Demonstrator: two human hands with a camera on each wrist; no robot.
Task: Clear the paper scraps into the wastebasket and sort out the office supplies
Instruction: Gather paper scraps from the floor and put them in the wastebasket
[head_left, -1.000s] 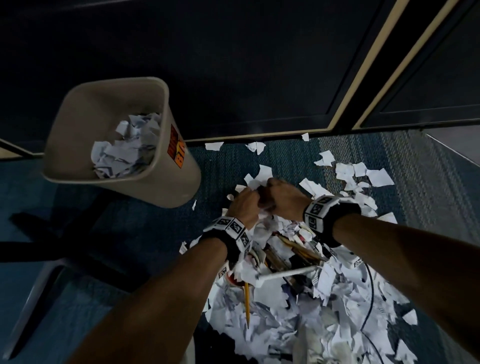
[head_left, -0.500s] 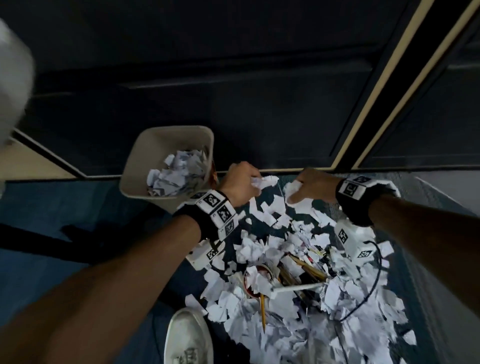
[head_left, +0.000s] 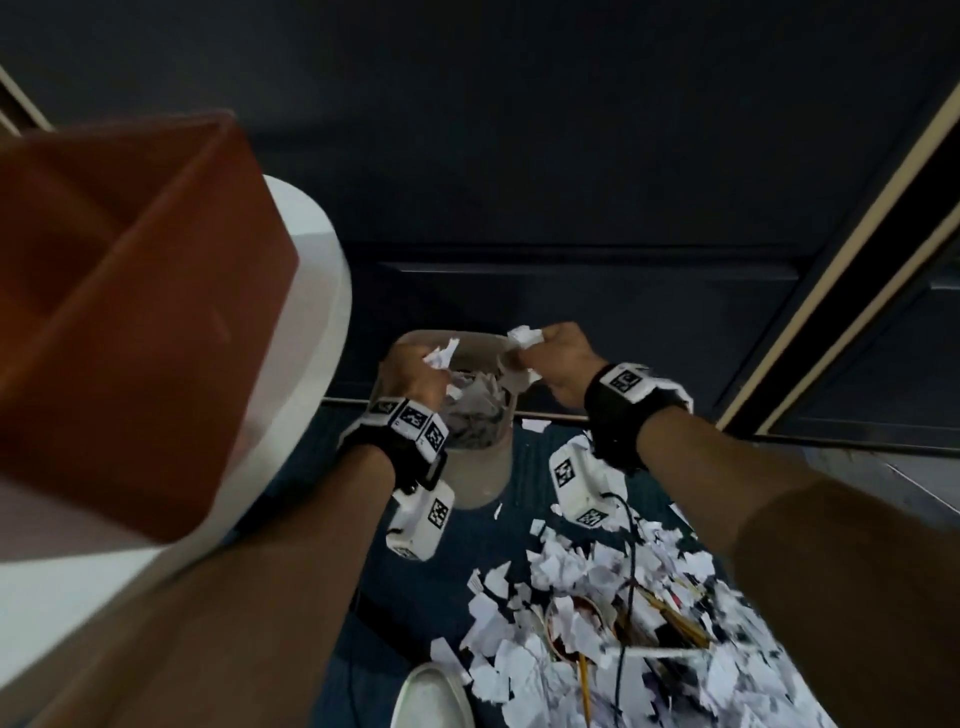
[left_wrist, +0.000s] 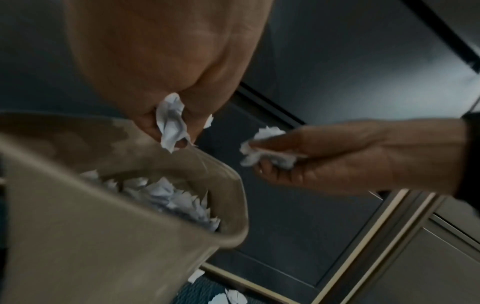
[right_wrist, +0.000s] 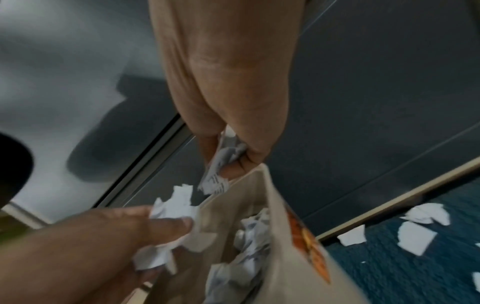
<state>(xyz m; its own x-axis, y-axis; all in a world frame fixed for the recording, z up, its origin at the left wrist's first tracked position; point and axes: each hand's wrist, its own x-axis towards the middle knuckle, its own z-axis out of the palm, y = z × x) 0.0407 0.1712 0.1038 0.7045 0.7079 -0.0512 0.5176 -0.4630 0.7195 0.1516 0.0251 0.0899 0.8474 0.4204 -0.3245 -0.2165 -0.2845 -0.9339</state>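
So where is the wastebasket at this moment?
In the head view the beige wastebasket stands on the blue carpet at centre, under both hands, between the white table and the scrap pile.

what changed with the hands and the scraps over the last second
Both hands rose from the pile on the carpet, each gripping a wad of scraps, and travelled to the wastebasket. The left hand now hangs over its opening, the right hand at its far rim. Neither has let go. The pile and pencils stayed put.
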